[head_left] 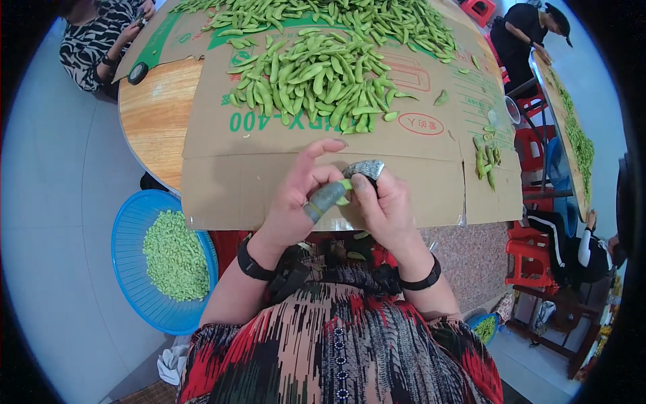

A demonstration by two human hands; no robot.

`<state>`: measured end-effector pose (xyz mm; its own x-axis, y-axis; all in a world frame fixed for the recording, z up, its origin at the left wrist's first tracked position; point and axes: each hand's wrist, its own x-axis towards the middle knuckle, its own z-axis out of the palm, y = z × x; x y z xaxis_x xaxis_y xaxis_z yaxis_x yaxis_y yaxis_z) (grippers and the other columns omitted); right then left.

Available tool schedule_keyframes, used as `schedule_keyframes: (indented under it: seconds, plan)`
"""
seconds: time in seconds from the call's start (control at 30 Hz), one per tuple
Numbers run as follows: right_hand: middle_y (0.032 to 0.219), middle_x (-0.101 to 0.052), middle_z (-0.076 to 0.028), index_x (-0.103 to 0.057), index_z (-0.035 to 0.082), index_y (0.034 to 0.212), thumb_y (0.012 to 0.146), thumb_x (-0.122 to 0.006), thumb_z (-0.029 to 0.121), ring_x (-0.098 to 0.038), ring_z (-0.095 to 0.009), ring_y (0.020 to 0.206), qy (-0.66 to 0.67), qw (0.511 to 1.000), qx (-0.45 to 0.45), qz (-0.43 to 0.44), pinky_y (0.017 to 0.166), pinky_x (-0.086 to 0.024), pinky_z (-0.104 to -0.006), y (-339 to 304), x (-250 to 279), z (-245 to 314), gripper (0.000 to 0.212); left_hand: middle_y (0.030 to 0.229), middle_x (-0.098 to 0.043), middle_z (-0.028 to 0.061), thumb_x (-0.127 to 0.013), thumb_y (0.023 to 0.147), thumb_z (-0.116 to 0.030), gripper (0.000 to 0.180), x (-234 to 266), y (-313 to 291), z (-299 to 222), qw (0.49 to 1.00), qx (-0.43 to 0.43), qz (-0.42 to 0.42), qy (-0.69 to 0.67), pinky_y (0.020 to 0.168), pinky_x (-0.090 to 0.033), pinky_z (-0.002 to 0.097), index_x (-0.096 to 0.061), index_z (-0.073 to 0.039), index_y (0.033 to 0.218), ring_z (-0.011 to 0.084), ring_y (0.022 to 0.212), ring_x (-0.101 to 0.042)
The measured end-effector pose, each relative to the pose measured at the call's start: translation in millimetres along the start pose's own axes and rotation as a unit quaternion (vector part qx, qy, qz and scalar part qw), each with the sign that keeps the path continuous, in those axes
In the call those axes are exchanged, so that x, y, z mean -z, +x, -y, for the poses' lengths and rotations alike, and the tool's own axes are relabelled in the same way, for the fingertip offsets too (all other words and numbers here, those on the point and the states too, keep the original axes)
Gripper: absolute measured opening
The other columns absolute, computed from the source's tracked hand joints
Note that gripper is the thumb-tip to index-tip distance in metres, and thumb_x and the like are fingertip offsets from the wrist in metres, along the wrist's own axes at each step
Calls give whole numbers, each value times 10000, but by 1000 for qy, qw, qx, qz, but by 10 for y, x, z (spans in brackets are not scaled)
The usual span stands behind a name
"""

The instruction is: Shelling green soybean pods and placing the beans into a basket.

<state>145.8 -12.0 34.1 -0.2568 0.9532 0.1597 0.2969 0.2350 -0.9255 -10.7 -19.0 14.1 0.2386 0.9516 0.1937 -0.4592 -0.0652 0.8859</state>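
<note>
Over the near edge of the cardboard sheet (232,185), both hands meet at a small green bean pod (345,184). My left hand (296,195) pinches it with a thumb in a dark green cover, one finger raised. My right hand (390,210) closes on the pod's other side, its bare thumb pressing against a finger wrapped in a grey patterned cover. Fingers hide most of the pod. Beyond the hands lies a heap of green bean pods (323,81), with a larger heap (404,27) at the far edge.
At lower left stands a blue plastic basket (128,269) holding shelled green beans (176,259). A few darker pods (487,161) lie at the cardboard's right. Other people sit at far left and right, near red stools (528,262) and another table (562,121) with pods.
</note>
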Motion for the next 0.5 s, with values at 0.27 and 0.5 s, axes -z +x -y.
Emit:
schedule_keyframes:
  seconds: [0.27,0.5]
  plan:
    - [646,-592,-65,-585,5,916,882,-559,133,-569,-137,566,-9,1000,9,-25,522,-446,-280,-20,-27,-36,135,791,-509,-15,-508,849,-5,412,-19,49,62,970,21,-119,213,611,-348,182,-421,-33,1250,45,692,-444]
    - [636,-539,33,-567,14,853,887,-577,156,-459,-27,559,130,987,-94,-31,492,-379,-199,27,-111,-84,146,829,-606,-8,-591,806,11,216,111,60,126,986,77,-119,-83,625,-402,187,-594,-31,1018,50,714,-517]
